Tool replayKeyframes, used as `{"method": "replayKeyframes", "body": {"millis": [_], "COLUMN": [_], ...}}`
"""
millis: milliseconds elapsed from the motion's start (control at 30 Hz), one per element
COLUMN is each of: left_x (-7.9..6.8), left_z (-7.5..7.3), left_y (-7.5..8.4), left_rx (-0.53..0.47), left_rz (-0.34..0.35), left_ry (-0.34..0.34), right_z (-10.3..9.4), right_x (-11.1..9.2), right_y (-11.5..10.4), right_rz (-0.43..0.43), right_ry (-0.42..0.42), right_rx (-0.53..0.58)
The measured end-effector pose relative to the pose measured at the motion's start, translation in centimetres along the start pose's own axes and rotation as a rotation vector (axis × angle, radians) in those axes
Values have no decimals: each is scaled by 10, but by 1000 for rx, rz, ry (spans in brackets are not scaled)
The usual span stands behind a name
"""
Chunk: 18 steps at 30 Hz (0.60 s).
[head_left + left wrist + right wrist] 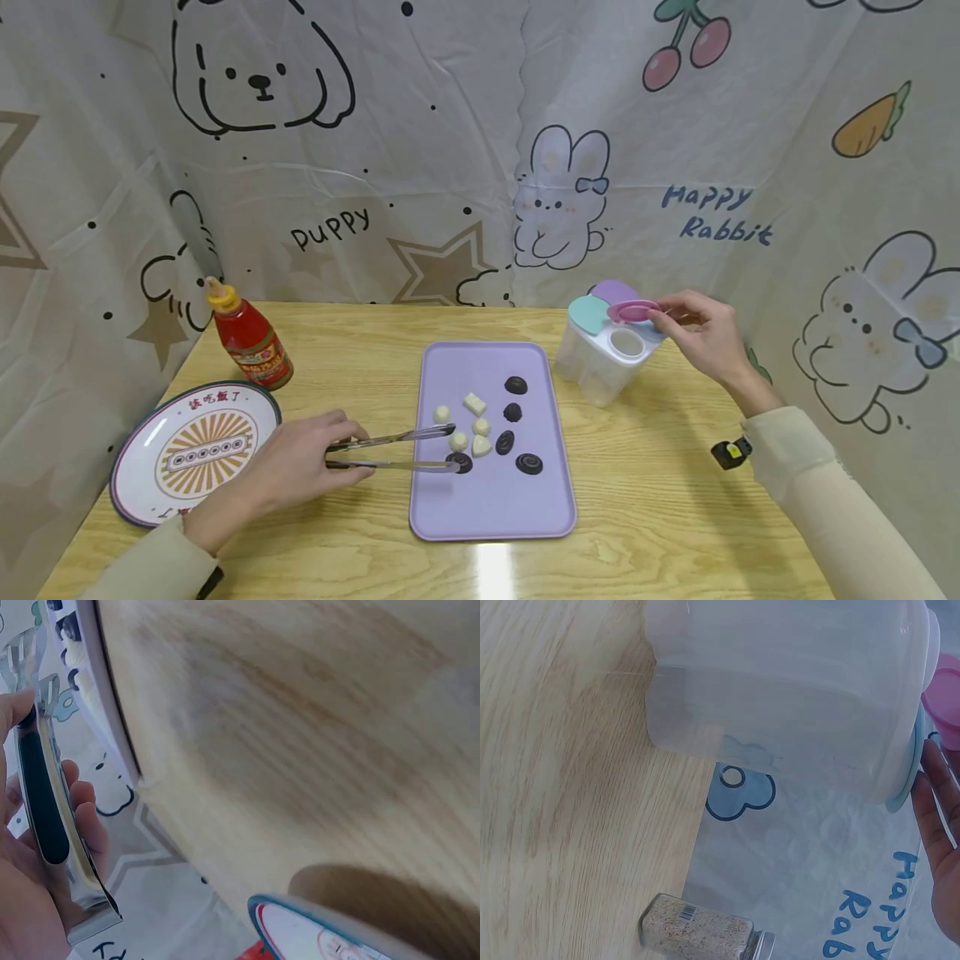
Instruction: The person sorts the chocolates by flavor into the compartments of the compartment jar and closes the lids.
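My left hand (pixel 300 458) grips metal tongs (pixel 393 437), also seen in the left wrist view as tongs (pixel 45 795) with dark handle inlays. Their arms stand apart, tips over the left side of the lilac tray (pixel 495 517). White chocolates (pixel 474 404) and dark chocolates (pixel 529 463) lie on it, one dark piece right at the lower tip. My right hand (pixel 697 333) pinches a pink lid (pixel 633 311), raised above the clear canister (pixel 596 375). Below the lid a round opening (pixel 627 342) shows in the white top. Mint and purple lids cover other sections.
An oval plate (pixel 135 467) lies at the left, with a red sauce bottle (pixel 258 346) standing behind it. In the right wrist view a small jar of pale grains (pixel 697 926) is near the canister. A printed curtain (pixel 450 167) closes off the table's back edge.
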<state>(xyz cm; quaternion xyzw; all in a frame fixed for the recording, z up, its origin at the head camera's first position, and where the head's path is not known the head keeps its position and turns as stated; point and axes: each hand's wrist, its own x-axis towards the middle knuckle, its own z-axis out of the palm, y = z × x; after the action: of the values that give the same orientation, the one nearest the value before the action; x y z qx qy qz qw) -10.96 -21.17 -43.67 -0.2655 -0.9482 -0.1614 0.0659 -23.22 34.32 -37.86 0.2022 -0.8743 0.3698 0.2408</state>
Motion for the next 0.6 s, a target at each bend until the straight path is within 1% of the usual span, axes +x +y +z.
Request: {"method": "replayKeyframes", "body": {"millis": [267, 600], "left_x": [-1, 4], "left_z": [11, 14], "left_y": [0, 7], "left_rx": [18, 18], "left_rz": [30, 35], "left_ry": [-46, -103], "right_z": [0, 0], "right_x": [0, -1], "right_y": [0, 0], "right_rz": [-13, -3], "right_ry": [8, 10], "right_rx": [1, -16]}}
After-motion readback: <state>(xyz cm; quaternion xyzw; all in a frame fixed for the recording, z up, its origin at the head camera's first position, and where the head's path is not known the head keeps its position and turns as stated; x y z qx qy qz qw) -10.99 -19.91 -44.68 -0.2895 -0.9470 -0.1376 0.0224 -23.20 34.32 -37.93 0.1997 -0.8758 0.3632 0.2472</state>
